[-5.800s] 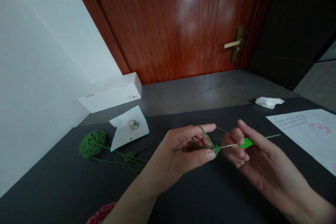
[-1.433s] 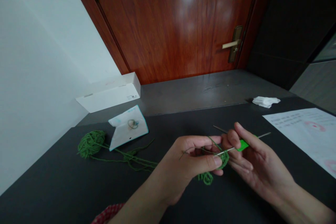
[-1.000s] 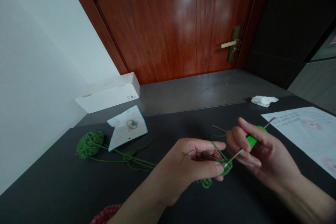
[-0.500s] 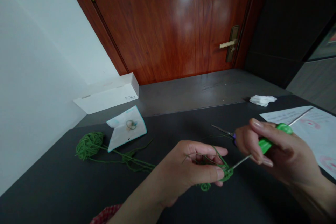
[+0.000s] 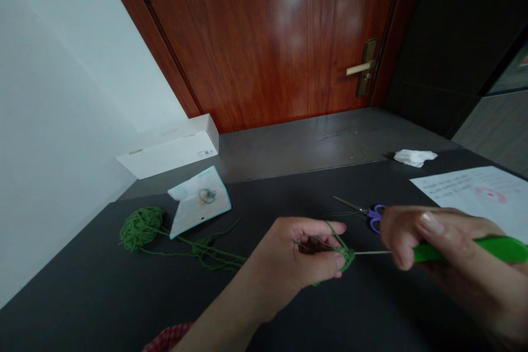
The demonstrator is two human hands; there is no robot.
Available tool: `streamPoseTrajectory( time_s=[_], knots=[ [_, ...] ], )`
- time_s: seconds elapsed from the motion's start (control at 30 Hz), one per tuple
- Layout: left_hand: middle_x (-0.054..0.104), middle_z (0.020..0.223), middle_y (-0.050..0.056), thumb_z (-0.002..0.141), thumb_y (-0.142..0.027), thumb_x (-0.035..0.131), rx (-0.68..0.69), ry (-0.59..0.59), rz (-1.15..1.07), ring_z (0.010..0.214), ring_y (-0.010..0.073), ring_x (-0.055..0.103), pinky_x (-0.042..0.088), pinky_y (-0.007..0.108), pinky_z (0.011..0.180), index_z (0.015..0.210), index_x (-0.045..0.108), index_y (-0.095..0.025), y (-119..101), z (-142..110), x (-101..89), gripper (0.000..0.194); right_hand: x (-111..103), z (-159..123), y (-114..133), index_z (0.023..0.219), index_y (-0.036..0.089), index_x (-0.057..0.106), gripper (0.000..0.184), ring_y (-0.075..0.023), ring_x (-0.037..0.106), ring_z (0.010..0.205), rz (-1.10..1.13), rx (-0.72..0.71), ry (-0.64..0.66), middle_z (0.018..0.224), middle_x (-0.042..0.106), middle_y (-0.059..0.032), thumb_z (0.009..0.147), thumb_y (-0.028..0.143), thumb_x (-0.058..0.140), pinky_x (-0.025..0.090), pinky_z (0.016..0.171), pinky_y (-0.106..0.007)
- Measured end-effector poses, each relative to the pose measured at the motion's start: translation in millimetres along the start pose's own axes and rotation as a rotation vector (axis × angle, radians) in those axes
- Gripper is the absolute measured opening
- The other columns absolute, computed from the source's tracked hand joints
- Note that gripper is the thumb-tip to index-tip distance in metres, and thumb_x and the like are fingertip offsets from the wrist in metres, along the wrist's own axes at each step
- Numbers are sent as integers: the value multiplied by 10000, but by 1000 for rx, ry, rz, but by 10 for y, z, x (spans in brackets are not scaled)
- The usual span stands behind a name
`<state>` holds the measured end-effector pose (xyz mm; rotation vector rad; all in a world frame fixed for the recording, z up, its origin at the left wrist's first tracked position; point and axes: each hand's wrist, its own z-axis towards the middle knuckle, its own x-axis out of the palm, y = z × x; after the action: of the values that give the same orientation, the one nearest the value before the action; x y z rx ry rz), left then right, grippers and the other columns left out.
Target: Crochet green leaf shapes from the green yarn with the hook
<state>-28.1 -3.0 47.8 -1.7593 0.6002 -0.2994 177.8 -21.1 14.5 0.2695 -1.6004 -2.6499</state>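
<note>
My left hand (image 5: 307, 256) pinches a small piece of green crochet work (image 5: 347, 260) between thumb and fingers, with a strand of yarn running up over the index finger. In my right hand (image 5: 449, 253) is a crochet hook with a green handle (image 5: 503, 249). Its thin metal shaft (image 5: 373, 253) points left, and the tip meets the edge of the crochet work; whether it passes through a loop is too small to tell. Loose strands trail left from under my left forearm to a ball of green yarn (image 5: 141, 228).
Purple-handled scissors (image 5: 374, 216) lie just beyond my right hand. A printed sheet (image 5: 466, 187) and a crumpled white tissue (image 5: 414, 158) are at the right. On the left are a clear-fronted packet (image 5: 202, 201) and a long white box (image 5: 173, 151) against the wall.
My right hand has turned the hook from a steep slant to nearly level and moved right, uncovering the scissors' handles. My left hand has shifted slightly left with the crochet work.
</note>
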Motion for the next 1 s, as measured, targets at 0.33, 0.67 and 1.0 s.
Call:
streamPoseTrajectory(
  time_s=[0.33, 0.67, 1.0],
  knots=[
    [689, 902, 57, 776, -166, 645, 184, -202, 265, 943, 210, 648, 430, 251, 706, 679, 670, -178, 28, -17, 18, 101, 24, -24, -16, 775, 254, 623, 353, -197, 638, 608, -285, -257, 99, 656, 653, -28, 1004, 290, 357, 432, 580, -333],
    [694, 972, 40, 848, -282, 645, 229, -288, -12, 744, 142, 576, 437, 279, 728, 835, 730, -166, 76, 19, 45, 145, 296, -159, -235, 901, 213, 585, 340, -203, 582, 719, -672, -604, 14, 806, 597, -72, 1018, 362, 302, 439, 622, -341],
    [612, 769, -38, 832, -231, 693, 298, -273, -291, 686, 86, 477, 368, 230, 675, 1062, 746, -260, 137, 53, 99, 238, 336, -155, -352, 807, 187, 618, 438, -181, 526, 669, -769, -747, -14, 813, 575, -84, 1028, 361, 282, 408, 570, -332]
  ],
)
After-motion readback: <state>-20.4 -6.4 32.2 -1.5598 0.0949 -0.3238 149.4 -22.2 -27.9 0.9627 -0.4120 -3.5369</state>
